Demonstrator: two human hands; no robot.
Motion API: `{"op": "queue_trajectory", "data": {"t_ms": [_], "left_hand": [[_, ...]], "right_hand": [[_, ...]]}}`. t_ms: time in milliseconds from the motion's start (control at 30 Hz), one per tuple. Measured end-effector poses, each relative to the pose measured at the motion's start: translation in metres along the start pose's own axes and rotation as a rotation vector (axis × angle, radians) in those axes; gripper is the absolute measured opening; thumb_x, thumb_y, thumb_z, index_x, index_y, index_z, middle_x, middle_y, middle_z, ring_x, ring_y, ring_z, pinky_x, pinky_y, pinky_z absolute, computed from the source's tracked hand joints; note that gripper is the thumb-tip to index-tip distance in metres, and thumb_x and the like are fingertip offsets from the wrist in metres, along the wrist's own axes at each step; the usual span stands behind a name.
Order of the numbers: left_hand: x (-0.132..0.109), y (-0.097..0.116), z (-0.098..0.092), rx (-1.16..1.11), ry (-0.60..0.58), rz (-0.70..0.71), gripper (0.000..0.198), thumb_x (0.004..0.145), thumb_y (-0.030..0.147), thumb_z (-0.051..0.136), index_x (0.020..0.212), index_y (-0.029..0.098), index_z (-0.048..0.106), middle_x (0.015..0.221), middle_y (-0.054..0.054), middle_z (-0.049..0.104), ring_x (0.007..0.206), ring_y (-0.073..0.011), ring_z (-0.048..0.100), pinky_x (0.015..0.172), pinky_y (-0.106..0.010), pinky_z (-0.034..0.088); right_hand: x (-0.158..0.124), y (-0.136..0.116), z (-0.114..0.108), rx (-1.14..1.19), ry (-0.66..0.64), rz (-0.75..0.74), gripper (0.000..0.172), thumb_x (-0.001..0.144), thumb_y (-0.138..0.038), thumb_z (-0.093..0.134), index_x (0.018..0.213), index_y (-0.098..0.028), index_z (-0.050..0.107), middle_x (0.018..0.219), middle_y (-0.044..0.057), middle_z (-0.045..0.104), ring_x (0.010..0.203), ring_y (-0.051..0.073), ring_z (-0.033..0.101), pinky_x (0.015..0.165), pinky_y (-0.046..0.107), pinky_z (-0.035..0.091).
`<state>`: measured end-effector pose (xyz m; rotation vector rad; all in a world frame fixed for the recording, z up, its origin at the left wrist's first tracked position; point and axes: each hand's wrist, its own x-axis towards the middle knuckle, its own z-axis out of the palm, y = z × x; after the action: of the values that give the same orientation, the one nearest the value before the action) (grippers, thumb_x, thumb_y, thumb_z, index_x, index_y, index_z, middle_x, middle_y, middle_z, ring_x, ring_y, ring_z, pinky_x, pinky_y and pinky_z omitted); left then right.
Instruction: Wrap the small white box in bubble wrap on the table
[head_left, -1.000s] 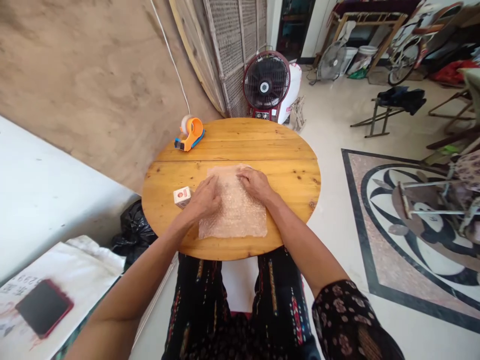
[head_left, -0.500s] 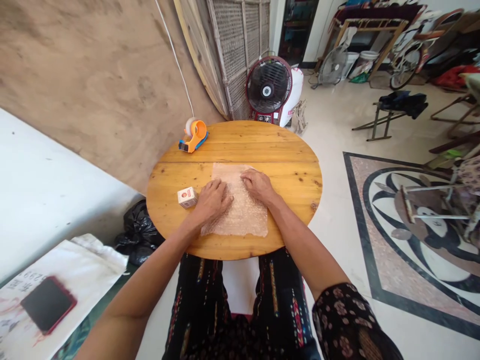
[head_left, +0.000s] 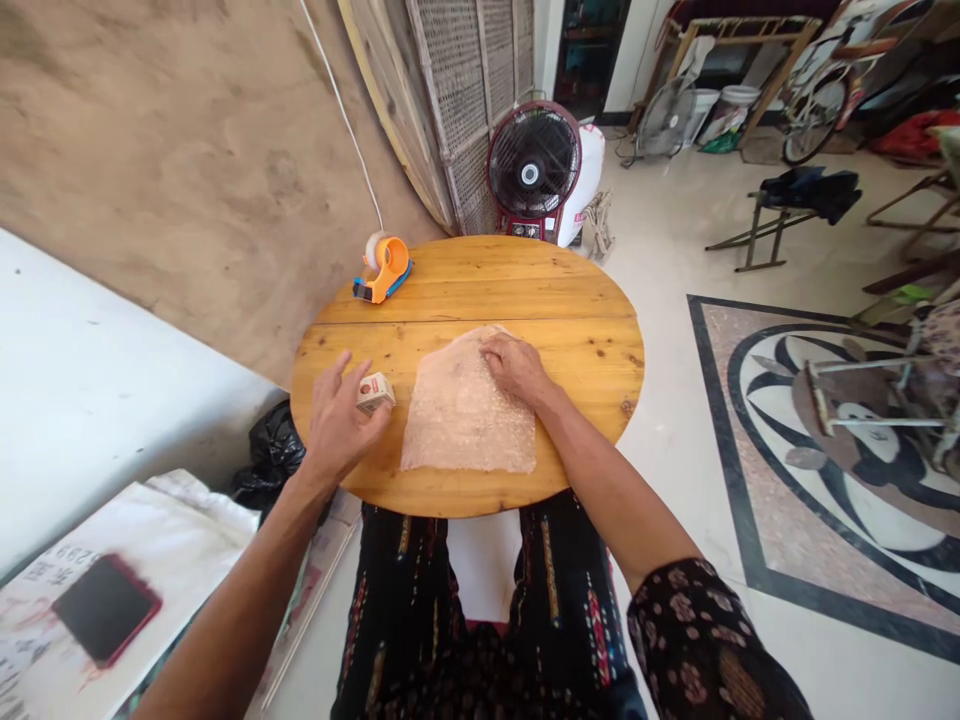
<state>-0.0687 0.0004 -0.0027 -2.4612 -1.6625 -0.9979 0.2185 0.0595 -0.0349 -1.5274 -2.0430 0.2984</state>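
A sheet of clear bubble wrap point(head_left: 469, 420) lies on the round wooden table point(head_left: 450, 495) in front of me. My right hand point(head_left: 516, 368) rests at its upper right part, fingers curled closed on the sheet. Left of the wrap sits a small white box point(head_left: 375, 392) with red print. My left hand point(head_left: 341, 415) is at this box, fingers apart on its left side and the thumb along its near side. It has not closed round the box; whether it touches the box I cannot tell. Part of the box is hidden by the hand.
An orange tape dispenser point(head_left: 385, 268) stands at the table's far left edge. Behind the table is a dark red fan point(head_left: 534, 165). A phone point(head_left: 106, 610) lies on a white sack at lower left, near black plastic bags point(head_left: 274, 450). A folding stool point(head_left: 780, 220) stands off right.
My left hand has let go of the bubble wrap and moved left to the small box, its fingers spreading. The wrap's upper left edge has shifted. My right hand stays on the wrap.
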Motion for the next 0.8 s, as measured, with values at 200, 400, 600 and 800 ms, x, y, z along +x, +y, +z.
{"op": "queue_trajectory", "data": {"t_ms": [200,400,600,800], "left_hand": [[-0.001,-0.043,-0.001,-0.180,-0.135,-0.169,0.078,0.074,0.036,0.066,0.144,0.020,0.034,0.151,-0.016,0.033,0.141,-0.0333,0.029,0.113,-0.054,0.027],[-0.002,-0.055,0.008,-0.449,-0.225,-0.279,0.087,0.073,0.036,0.065,0.147,0.013,0.026,0.148,-0.022,0.036,0.137,-0.0327,0.037,0.111,-0.051,0.033],[-0.002,-0.056,0.010,-0.508,-0.286,-0.316,0.072,0.074,0.036,0.065,0.138,0.013,0.041,0.125,-0.014,0.061,0.116,-0.0277,0.058,0.106,-0.047,0.040],[0.001,-0.038,-0.008,-0.589,-0.290,-0.350,0.054,0.071,0.046,0.071,0.116,0.018,0.059,0.113,-0.009,0.068,0.105,-0.0272,0.062,0.099,-0.045,0.045]], "right_hand": [[-0.001,-0.001,-0.002,0.015,0.009,0.003,0.029,0.088,-0.016,0.047,0.100,-0.024,0.072,0.118,0.002,0.069,0.111,0.019,0.060,0.098,0.032,0.045],[0.000,-0.002,-0.003,0.010,0.010,0.002,0.029,0.087,-0.015,0.048,0.100,-0.023,0.072,0.116,0.002,0.069,0.109,0.019,0.062,0.096,0.032,0.046],[0.000,-0.003,-0.003,0.011,0.006,0.017,0.027,0.086,-0.016,0.049,0.097,-0.025,0.072,0.117,0.001,0.069,0.110,0.020,0.061,0.097,0.033,0.045],[0.000,-0.002,-0.004,0.001,-0.010,0.005,0.028,0.088,-0.015,0.047,0.100,-0.023,0.071,0.117,0.003,0.068,0.110,0.018,0.061,0.096,0.031,0.045]]}}
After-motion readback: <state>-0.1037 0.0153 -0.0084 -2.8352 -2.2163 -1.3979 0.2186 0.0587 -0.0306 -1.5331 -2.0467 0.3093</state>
